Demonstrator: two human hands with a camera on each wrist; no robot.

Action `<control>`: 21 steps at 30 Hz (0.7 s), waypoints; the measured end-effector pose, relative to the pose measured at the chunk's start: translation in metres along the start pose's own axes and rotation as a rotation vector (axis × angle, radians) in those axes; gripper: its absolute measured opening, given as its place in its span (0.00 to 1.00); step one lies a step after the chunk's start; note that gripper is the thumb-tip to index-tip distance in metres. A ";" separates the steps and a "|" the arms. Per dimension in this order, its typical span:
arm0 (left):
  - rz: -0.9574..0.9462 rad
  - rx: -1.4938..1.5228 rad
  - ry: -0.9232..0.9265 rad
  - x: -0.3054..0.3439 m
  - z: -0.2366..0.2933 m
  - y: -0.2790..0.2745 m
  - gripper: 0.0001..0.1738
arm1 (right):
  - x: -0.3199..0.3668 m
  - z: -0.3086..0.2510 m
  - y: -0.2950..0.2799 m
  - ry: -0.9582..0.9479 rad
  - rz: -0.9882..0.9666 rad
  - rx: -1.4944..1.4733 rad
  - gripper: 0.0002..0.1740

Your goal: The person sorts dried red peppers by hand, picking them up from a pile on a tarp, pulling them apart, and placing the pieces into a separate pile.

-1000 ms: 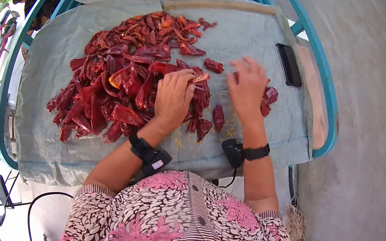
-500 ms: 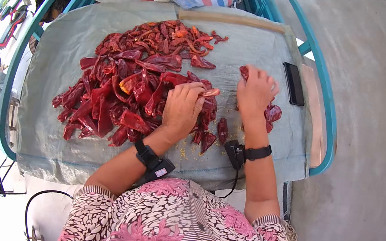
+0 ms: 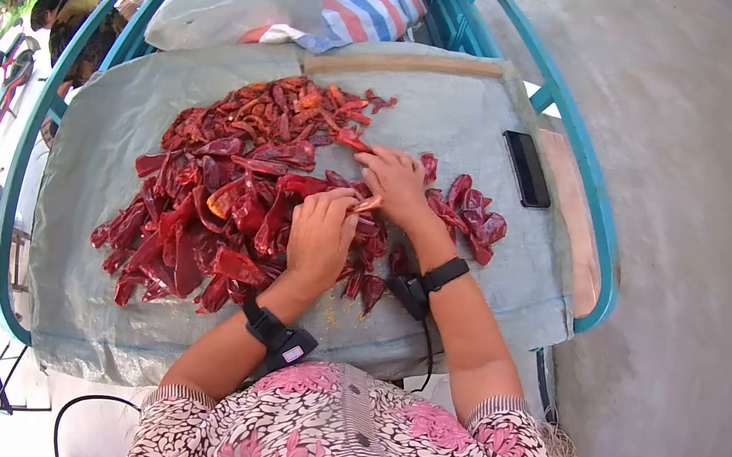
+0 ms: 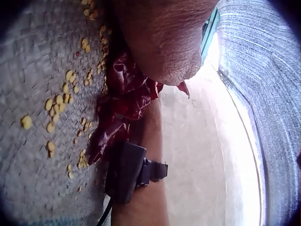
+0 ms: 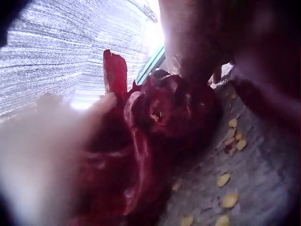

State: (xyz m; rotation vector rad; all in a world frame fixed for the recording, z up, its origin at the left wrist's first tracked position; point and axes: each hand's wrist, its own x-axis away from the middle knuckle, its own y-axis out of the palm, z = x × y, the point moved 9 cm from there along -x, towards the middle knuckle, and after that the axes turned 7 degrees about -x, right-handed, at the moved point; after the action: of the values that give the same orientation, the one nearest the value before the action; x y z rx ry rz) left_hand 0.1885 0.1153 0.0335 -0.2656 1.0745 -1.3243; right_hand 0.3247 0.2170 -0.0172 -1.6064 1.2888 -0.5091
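Dried red chili peppers (image 3: pixel 182 242) lie in a heap over the left and middle of the grey woven sheet (image 3: pixel 463 100). My left hand (image 3: pixel 320 239) rests at the heap's right edge and pinches a pale-red pepper piece (image 3: pixel 370 203) between thumb and fingers. Just beyond it my right hand (image 3: pixel 396 187) reaches left, its fingertips pinching a bright red pepper (image 3: pixel 352 139). In the right wrist view a red pepper strip (image 5: pixel 115 73) stands up beside a blurred finger. Another whole pepper (image 3: pixel 429 168) lies right of that hand.
Smaller torn peppers (image 3: pixel 280 105) form a pile at the back. Several loose peppers (image 3: pixel 481 226) sit right of my right forearm. A phone (image 3: pixel 526 170) lies near the right rail (image 3: pixel 584 182). Yellow seeds (image 4: pixel 57 106) are scattered on the sheet. A striped bag (image 3: pixel 363 3) sits behind.
My right hand has left the pepper at the right and swung left to the pepper by the back pile. The left hand keeps its piece at the heap's edge.
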 end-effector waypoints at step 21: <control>0.030 0.035 0.066 0.000 0.006 -0.008 0.21 | 0.070 -0.047 -0.112 0.334 0.237 -0.534 0.09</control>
State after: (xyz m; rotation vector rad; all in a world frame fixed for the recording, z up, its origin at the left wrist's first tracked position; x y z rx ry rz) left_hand 0.1882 0.1102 0.0422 -0.1803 1.1050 -1.3320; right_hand 0.3677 0.1296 0.0835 -1.8087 1.9643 -0.3040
